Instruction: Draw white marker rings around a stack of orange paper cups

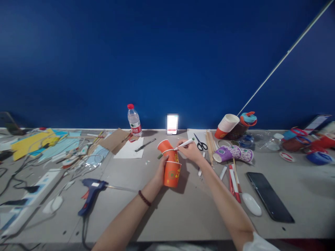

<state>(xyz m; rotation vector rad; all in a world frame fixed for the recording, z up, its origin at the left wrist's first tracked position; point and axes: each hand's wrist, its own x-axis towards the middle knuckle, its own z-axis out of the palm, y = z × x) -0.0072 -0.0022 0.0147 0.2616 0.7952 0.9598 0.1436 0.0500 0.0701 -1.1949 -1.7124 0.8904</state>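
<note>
Several orange paper cups point(172, 174), joined into a bent column, are gripped in my left hand point(160, 173) above the middle of the table. Yellow print shows on their sides, and the topmost cup leans to the left. My right hand point(190, 150) is closed around a white marker point(185, 143) with a green end. The marker's tip is at the upper part of the cups, near a white rim. Beyond my right hand lie black scissors point(201, 143). Part of the cups is covered by my left fingers.
A blue glue gun point(91, 193) and a white power strip point(34, 200) with cables lie left. A water bottle point(134, 122) and box cutter point(145, 145) are behind. Stacked cups point(226, 126), a purple cup piece point(232, 153), red markers point(234, 184) and a black phone point(270, 197) are right.
</note>
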